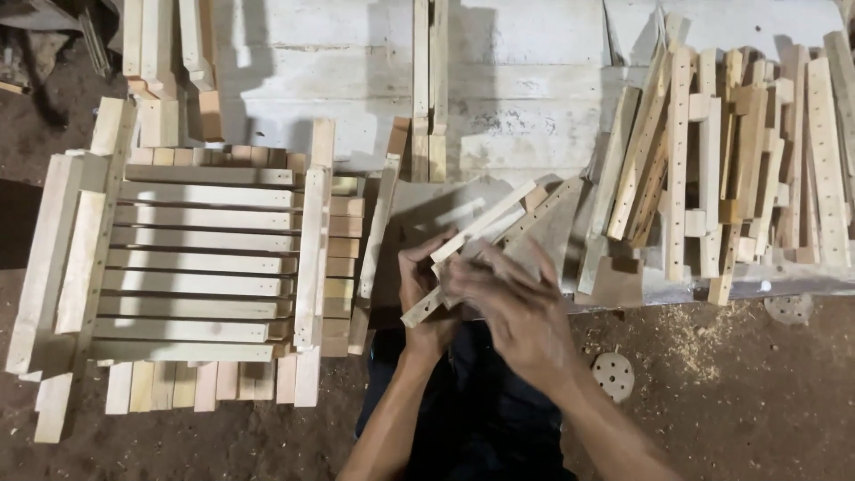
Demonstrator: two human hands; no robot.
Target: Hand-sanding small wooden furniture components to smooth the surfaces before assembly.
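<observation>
Head view, steeply downward, apparently close

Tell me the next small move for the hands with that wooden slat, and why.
Probably steady the wooden slat in the left hand before anything else. It lies tilted, its lower end by the left hand's grip, its upper end pointing toward the heap of drilled slats. The right hand is blurred over it, so its hold cannot be judged. The stacked slats sit to the left.

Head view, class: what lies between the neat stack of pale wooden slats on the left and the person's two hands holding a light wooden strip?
In the head view, between the slat stack and the hands, one pale wooden batten leans upright; below it, dark clothing.
</observation>
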